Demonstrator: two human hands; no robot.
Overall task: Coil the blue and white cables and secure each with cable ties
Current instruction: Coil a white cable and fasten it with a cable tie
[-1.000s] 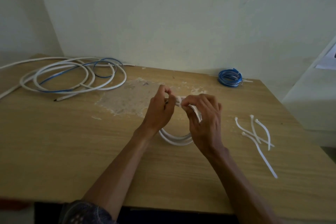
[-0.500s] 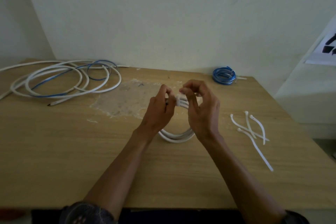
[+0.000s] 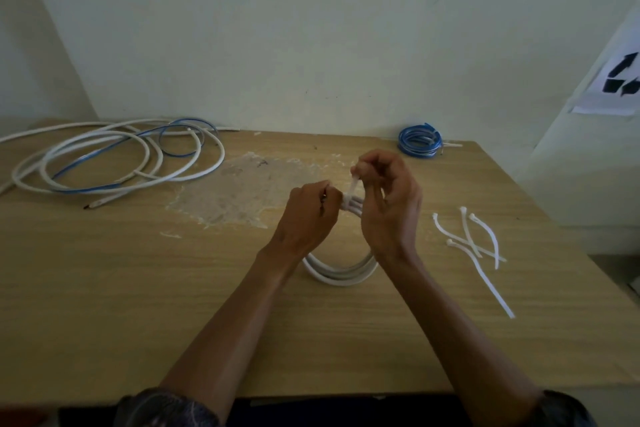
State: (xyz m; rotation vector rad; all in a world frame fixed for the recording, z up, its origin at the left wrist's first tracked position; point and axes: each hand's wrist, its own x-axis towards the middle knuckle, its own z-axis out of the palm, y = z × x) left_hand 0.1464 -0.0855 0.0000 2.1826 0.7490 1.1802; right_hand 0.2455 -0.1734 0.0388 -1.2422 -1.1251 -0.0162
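At the middle of the bench [image 3: 138,288] a small white coil [image 3: 341,274] stands on edge. Only its lower arc shows, as the upper part is hidden behind both hands. The left hand [image 3: 308,215] is clenched on the coil's top from 9 o'clock, its fingertips out of sight. The right hand [image 3: 389,208] pinches the tail of a cable tie [image 3: 354,185] that rises toward 12 o'clock from the bundle; whether the tie is fully tight is hard to make out. Spare ties [image 3: 474,243] lie crossed at 3 o'clock. A bound blue coil [image 3: 419,145] sits at 1 o'clock by the wall. Loose cables [image 3: 114,163], white and blue tangled, spread at 10 o'clock and are cut off by the left edge. A sheet of paper [image 3: 620,83] at 2 o'clock shows black arrow shapes, cropped, with no readable words.
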